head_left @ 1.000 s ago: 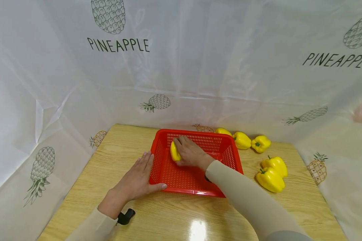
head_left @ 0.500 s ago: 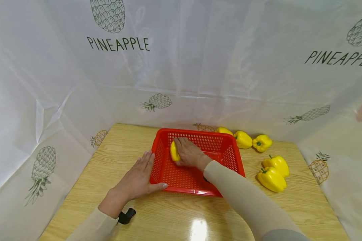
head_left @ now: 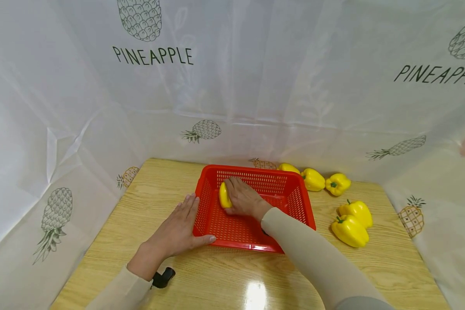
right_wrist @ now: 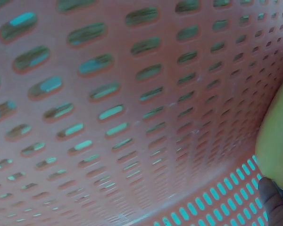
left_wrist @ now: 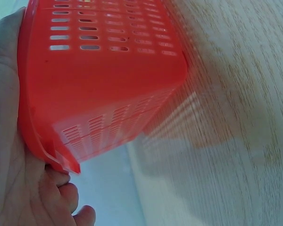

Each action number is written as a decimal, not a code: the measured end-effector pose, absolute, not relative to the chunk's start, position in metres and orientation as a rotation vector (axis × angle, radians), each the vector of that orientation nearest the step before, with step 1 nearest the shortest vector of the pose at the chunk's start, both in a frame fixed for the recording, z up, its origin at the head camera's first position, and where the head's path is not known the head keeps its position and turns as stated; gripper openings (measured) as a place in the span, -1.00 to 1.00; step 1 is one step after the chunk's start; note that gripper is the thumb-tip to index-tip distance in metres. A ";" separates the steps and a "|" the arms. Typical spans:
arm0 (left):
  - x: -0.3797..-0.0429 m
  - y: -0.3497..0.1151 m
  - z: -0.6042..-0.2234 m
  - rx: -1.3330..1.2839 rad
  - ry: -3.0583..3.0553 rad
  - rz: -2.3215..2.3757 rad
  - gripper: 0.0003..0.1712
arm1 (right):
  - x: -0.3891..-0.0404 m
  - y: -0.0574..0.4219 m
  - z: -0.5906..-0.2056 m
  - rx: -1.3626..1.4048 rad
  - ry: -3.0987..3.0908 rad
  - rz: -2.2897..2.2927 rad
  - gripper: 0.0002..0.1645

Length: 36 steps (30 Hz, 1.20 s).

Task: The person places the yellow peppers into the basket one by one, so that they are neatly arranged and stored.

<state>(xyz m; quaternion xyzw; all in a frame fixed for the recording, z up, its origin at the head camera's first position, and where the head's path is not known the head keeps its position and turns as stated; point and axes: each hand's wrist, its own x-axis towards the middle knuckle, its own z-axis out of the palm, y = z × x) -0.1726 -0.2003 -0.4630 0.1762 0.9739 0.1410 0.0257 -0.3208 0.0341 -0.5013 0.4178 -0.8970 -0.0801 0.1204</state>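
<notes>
In the head view a red perforated plastic basket (head_left: 248,246) stands on the wooden table. My right hand (head_left: 244,198) reaches down inside it and grips a yellow bell pepper (head_left: 224,196) near the left wall. Part of that pepper is hidden behind the hand; its smooth side (right_wrist: 278,141) shows at the right edge of the right wrist view. My left hand (head_left: 174,228) rests against the basket's near left corner, fingers straight along the left side and thumb on the front rim. From the left wrist view, the palm lies along the rim (left_wrist: 26,103).
Behind the basket's right corner several yellow peppers (head_left: 313,180) line the back of the table (head_left: 170,176). Two more peppers (head_left: 350,231) lie close together to the right. A white pineapple-print sheet (head_left: 255,86) surrounds the table's back and sides.
The right hand stays inside the basket with its grip on the pepper. The left hand keeps its place at the corner. Only the head view shifts slightly.
</notes>
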 end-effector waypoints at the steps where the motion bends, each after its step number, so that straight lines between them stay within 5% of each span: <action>1: -0.173 -0.200 -0.463 0.547 3.009 0.435 0.49 | -0.321 0.035 -0.501 1.217 -2.624 -0.237 0.04; 36: -0.173 -0.201 -0.463 0.513 2.996 0.439 0.53 | -0.309 0.055 -0.466 1.183 -2.664 -0.309 0.23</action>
